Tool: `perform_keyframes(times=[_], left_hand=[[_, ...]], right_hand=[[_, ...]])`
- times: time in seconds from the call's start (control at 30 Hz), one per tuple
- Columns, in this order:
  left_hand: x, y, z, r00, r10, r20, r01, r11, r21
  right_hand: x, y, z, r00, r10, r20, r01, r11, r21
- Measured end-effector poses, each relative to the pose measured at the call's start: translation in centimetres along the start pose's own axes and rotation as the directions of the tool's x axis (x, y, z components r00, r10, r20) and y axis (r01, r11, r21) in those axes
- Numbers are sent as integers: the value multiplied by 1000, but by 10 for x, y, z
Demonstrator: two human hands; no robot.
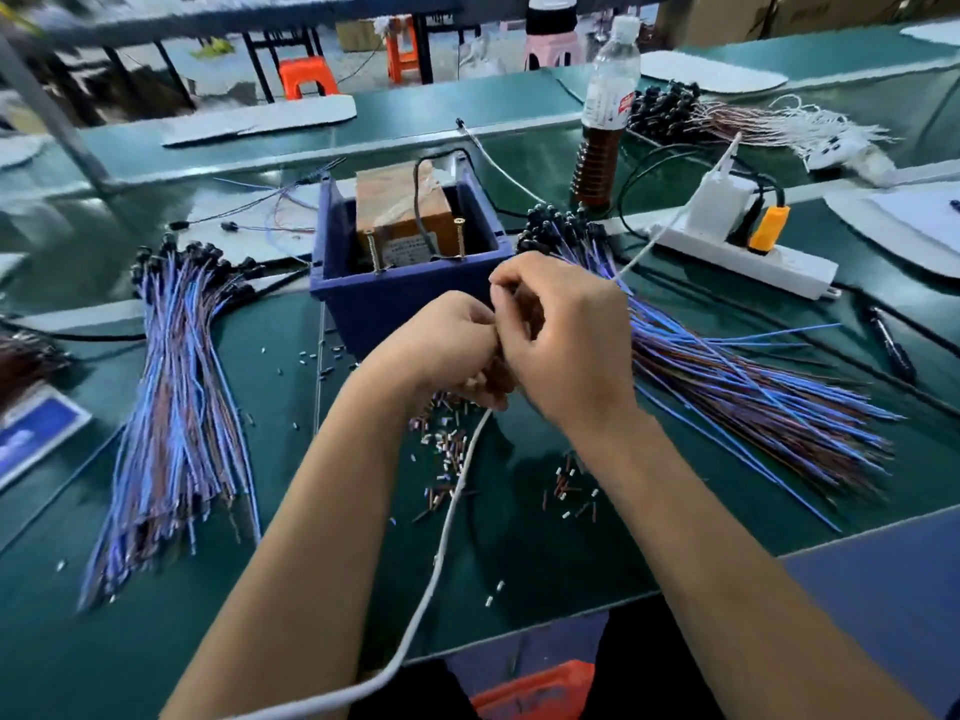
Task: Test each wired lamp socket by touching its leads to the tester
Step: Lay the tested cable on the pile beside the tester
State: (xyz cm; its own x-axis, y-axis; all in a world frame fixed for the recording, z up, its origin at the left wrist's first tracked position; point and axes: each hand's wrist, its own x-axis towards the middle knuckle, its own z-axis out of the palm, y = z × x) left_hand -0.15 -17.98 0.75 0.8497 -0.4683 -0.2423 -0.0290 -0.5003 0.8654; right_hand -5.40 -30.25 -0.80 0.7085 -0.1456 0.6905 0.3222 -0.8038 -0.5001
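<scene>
The tester (410, 252) is a blue open box holding a brown transformer, with two upright screws at its front rim. My left hand (441, 345) and my right hand (566, 335) meet just in front of the box, fingers curled together round something small and dark. What they hold is mostly hidden; it looks like a wired socket or its leads. One pile of wired lamp sockets (176, 397) with blue and brown leads lies to the left. Another pile of wired sockets (727, 376) fans out to the right, behind my right hand.
A white cable (447, 532) runs from my hands toward me. Cut insulation bits (452, 449) litter the green mat. A white power strip (748, 252) with plugs, a bottle (602, 111), a pen (893, 350) and more socket bundles (670, 111) lie behind and right.
</scene>
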Motion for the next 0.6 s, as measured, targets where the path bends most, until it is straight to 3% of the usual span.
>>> perform_keyframes(times=[0.17,0.27,0.33,0.4,0.43,0.47,0.53,0.6], left_hand=[[-41,-53,-62,991,-102,-81,115,977,182],[-49,-79,-94,937,-228,-263,310,891,331],[-50,-93,-112,807,-245,-536,456,837,303],[-48,-103,-127,577,-95,-812,545,785,295],[-48,-107,-132,467,-27,-884,571,772,278],[-46,-110,-135,402,5,-916,592,762,264],[-41,-119,-138,407,-17,-913,636,723,270],[-36,-132,-140,430,-63,-901,673,687,273]], right_hand=[[-9,-50,48,965,-168,201,135,977,167],[-15,-76,74,904,-240,352,155,955,254],[-15,-91,95,837,-218,502,104,964,244],[-11,-105,114,741,-123,660,-29,976,214],[-8,-111,124,684,-71,726,-106,975,195],[-5,-116,133,628,-28,778,-161,973,164],[3,-125,147,557,35,830,-191,978,86],[12,-133,157,532,57,845,-125,992,12]])
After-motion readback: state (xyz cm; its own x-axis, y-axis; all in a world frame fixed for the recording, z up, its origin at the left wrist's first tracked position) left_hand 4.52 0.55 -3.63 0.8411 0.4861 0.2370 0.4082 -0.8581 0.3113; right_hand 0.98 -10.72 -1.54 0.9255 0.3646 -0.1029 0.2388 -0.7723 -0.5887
